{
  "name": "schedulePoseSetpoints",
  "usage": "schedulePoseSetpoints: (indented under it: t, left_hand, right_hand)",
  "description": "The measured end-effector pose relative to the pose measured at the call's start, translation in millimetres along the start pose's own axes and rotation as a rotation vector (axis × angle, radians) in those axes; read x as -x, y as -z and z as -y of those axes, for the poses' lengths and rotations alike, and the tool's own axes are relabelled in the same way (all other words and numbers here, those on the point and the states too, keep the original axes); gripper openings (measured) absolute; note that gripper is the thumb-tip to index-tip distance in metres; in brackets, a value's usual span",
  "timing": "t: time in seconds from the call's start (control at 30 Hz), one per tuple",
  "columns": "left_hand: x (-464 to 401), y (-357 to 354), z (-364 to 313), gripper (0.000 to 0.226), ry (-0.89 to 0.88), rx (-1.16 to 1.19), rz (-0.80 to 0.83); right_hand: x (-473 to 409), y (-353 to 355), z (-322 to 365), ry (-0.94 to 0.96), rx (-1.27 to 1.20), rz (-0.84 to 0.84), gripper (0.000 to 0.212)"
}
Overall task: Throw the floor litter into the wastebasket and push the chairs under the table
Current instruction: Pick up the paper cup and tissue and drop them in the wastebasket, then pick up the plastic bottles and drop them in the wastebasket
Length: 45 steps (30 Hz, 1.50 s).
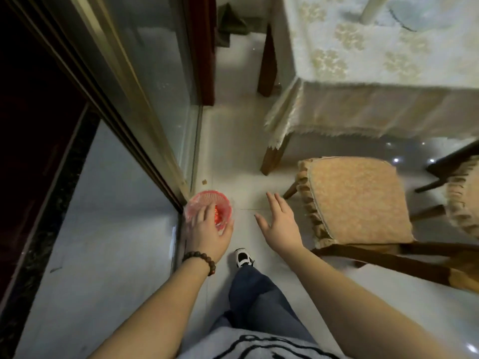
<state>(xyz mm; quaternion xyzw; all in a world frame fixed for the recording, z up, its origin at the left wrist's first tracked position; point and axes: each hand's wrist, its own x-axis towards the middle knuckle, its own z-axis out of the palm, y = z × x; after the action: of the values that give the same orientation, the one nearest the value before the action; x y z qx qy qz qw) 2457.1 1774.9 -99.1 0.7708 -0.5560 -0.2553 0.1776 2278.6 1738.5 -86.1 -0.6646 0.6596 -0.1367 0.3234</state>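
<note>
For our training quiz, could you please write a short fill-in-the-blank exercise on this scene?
1. The left hand is over the small ____ plastic wastebasket.
2. The beaded bracelet is on the ____ wrist.
3. The cushioned wooden chair stands ____ from under the cloth-covered table.

Missing words: red; left; out

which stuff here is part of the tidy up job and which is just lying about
Job: pink wastebasket with red litter inside, under the left hand; cushioned chair pulled out from the table; second chair; right hand, open.

Lying about: green cloth, bead bracelet, glass door.
</note>
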Motion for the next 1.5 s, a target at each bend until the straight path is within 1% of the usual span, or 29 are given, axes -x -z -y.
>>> schedulePoseSetpoints:
  t: [0.17,0.37,0.5,0.6,0.73,0.87,1.0,1.23,1.37,1.5]
  left_hand:
    - [35,-24,-34,0.066,-0.123,-0.088,0.137]
    - [84,-69,-87,0.069,-0.341,-0.157,0.357]
    - [118,-102,-135,0.067,-0.521,-0.205,0.475]
    - [143,-126,-171,0.067,-0.635,-0.24,0.536]
    - [198,-168,-224,0.065,-0.787,-0.275,0.63]
    - [252,-210,-272,0.065,-0.921,-0.307,0.676]
    - [318,-264,-327,0.065,-1.014,-0.343,0.715]
    - [440,-360,-433,0.065,-1.169,-0.356,0.732]
    - [490,-401,-481,0.064,-1.211,-0.344,0.749]
    - [520,-439,-521,0.065,-1.229,-0.389,0.768]
  right_hand:
    - [63,21,-41,-0.157,-0.034,-0.134,0.062]
    - [148,46,-105,-0.436,-0.124,-0.299,0.061]
    - [213,70,-151,-0.618,-0.184,-0.422,0.06]
    - [258,88,-183,-0.692,-0.21,-0.523,0.059]
    - [325,111,-230,-0.842,-0.222,-0.685,0.057]
    - [383,126,-276,-0.958,-0.268,-0.789,0.054]
    - [445,145,-336,-1.047,-0.326,-0.882,0.054]
    - [556,211,-448,-1.139,-0.341,-0.983,0.053]
    - [597,245,-502,-1.172,-0.335,-1.022,0.052]
    - [614,273,-552,-1.181,-0.353,-1.055,0.051]
